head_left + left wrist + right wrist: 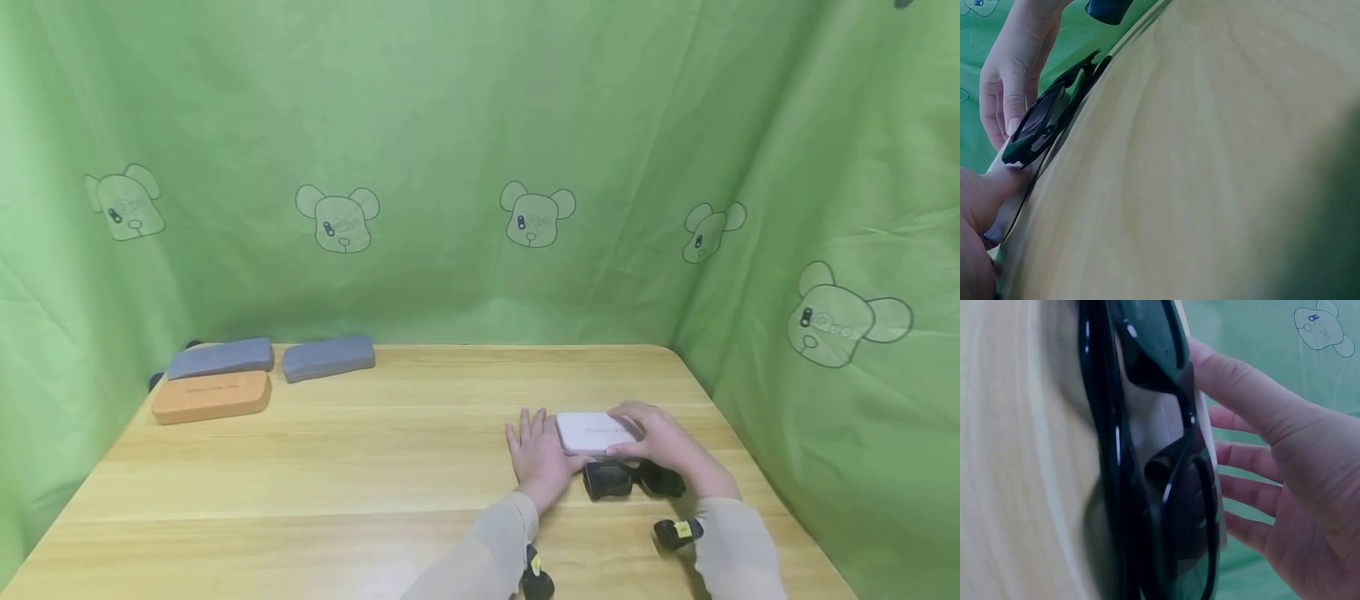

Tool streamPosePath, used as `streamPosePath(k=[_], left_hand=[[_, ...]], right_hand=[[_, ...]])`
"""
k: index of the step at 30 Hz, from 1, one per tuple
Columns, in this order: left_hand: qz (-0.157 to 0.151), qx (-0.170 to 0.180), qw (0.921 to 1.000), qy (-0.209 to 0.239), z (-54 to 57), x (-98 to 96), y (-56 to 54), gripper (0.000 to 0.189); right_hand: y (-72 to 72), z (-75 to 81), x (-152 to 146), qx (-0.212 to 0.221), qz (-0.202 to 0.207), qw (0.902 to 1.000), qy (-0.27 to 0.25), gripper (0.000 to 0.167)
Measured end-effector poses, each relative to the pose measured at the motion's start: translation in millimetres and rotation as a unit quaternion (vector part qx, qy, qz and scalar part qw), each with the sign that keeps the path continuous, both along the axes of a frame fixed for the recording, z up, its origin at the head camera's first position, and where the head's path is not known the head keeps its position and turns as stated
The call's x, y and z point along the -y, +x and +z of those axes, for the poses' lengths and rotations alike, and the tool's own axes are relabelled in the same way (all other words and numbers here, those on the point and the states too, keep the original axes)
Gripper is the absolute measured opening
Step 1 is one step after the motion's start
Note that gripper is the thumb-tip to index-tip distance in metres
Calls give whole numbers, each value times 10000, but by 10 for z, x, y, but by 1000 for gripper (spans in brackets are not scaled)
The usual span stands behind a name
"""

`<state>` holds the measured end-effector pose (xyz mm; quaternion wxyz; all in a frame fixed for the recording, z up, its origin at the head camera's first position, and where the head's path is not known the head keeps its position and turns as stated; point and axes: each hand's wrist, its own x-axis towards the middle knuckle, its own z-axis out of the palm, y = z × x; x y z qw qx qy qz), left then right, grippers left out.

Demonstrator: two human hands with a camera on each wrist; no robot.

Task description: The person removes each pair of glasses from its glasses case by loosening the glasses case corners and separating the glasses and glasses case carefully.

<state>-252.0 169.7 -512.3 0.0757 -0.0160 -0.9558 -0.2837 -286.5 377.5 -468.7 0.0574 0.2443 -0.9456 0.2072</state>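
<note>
My right grip [663, 437] holds the white case [587, 433] at its right end, just beyond the sunglasses [609, 481] on the worktop [337, 467], while my left grip [542, 457], fingers spread, touches the other end, presumably steadying it.

We see 2 blue-grey cases [221, 359] [328, 358] & orange case [212, 397] nr table [315, 475]'s far L corner, green curtain [435, 100] behind.

Bright head view, soft glare on tabletop [345, 550], dimmer, blurrier wrist views
</note>
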Motion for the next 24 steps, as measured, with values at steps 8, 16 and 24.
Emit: streamPosePath(k=[8, 16, 24], left_hand=[[-284, 62, 9988, 405, 77, 101, -7, 86], [-700, 271, 9945, 730, 143, 209, -25, 84], [-1205, 429, 9880, 867, 190, 397, -24, 83]], right_hand=[[35, 71, 57, 126, -68, 9998, 123, 67], [91, 146, 66, 294, -96, 9994, 145, 69], [130, 219, 108, 234, -149, 9995, 120, 65]])
